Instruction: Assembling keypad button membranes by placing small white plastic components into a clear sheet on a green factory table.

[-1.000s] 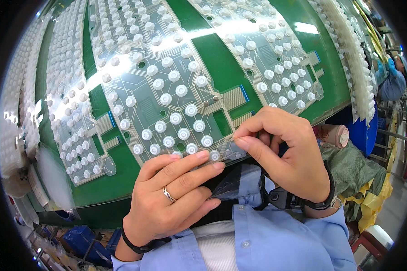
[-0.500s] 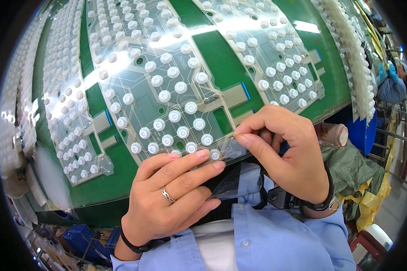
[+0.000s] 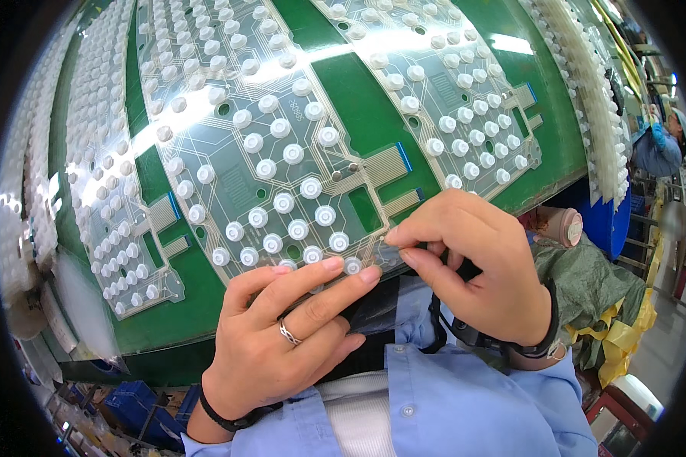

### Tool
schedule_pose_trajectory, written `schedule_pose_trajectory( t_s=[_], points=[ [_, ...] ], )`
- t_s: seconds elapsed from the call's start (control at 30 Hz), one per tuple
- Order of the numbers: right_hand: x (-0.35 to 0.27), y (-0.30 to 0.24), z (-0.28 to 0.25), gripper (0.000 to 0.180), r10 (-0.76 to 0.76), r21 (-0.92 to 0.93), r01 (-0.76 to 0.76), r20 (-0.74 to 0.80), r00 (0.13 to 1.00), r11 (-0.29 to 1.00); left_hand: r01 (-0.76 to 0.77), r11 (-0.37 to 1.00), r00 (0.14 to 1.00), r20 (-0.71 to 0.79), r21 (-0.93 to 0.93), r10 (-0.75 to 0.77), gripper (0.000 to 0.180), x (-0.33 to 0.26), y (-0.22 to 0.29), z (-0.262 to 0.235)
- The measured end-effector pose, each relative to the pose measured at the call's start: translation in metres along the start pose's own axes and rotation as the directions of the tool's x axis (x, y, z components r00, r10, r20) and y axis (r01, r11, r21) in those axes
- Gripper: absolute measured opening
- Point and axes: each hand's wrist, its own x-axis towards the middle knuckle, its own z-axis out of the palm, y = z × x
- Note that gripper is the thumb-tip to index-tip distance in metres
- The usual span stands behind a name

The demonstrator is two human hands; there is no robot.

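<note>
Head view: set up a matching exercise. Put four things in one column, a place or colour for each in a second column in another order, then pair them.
1. ring
2. wristband
3. membrane sheet
4. green table

a. clear, studded with white domes
b. on the left hand, on a finger
c. black, round the left wrist
d. under the sheets

Pairs: 1-b, 2-c, 3-a, 4-d

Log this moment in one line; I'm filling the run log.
left hand: flat on clear sheet edge | right hand: pinching sheet corner | surface: green table
</note>
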Motion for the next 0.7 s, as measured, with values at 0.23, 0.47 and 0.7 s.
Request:
schedule_pose_trajectory(
  t_s=[0.23, 0.47, 0.7],
  points=[
    [-0.006, 0.006, 0.009, 0.033, -0.249, -0.222, 0.227, -0.072, 0.966, 0.948, -0.015, 1.000, 1.000, -0.023, -0.007, 0.015, 0.021, 0.002, -0.002, 0.001],
    [0.003, -0.015, 0.016, 0.049, 0.153, 0.042, -0.147, -0.249, 0.956, 0.988, -0.022, 0.992, 0.998, -0.064, -0.125, 0.014, 0.024, -0.012, -0.010, -0.029],
    [0.013, -0.029, 0.033, 0.054, -0.362, -0.225, 0.402, 0.196, 0.911, 0.888, 0.313, 0.833, 0.876, -0.200, -0.455, -0.438, 0.027, -0.084, -0.051, -0.065]
  ],
)
